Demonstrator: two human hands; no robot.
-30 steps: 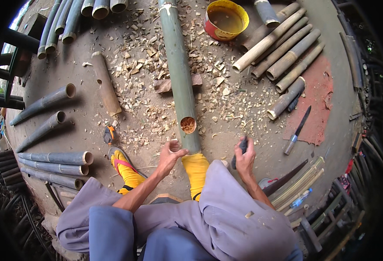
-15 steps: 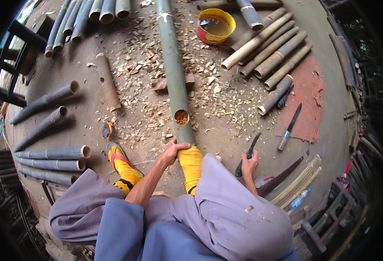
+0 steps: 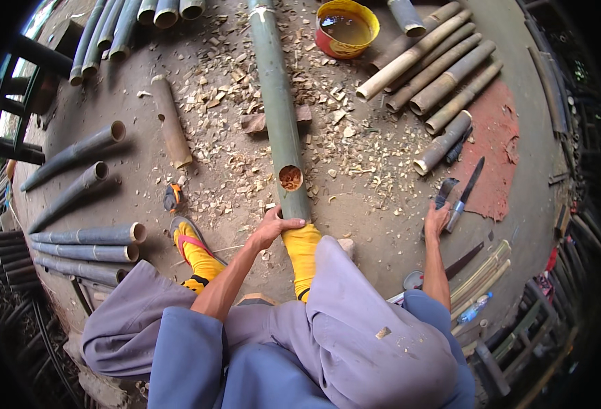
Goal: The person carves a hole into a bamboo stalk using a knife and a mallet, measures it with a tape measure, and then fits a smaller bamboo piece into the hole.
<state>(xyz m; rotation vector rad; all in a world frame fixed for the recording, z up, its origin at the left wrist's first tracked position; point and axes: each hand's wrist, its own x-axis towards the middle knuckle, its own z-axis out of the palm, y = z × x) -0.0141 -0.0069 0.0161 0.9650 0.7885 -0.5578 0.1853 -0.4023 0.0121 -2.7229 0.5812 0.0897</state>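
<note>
From the head camera I see the long green bamboo pole (image 3: 278,116) lying on the dirt floor (image 3: 375,225), running away from me, with a round hole cut in its top side near my end. It rests across a small brown wooden block (image 3: 254,123), among pale wood chips (image 3: 355,146). My left hand (image 3: 273,227) lies curled against the near end of that pole, just beside my yellow-socked foot (image 3: 302,249), which presses on the pole's end. My right hand (image 3: 437,219) is well apart from the left, out on the floor, fingers at the dark-bladed chopping knife (image 3: 444,193); whether it grips the handle I cannot tell at this bend of the lens. A slimmer grey-handled knife (image 3: 465,194) lies just beside it. A yellow-rimmed red bucket of brown liquid (image 3: 345,28) stands far up the pole.
</note>
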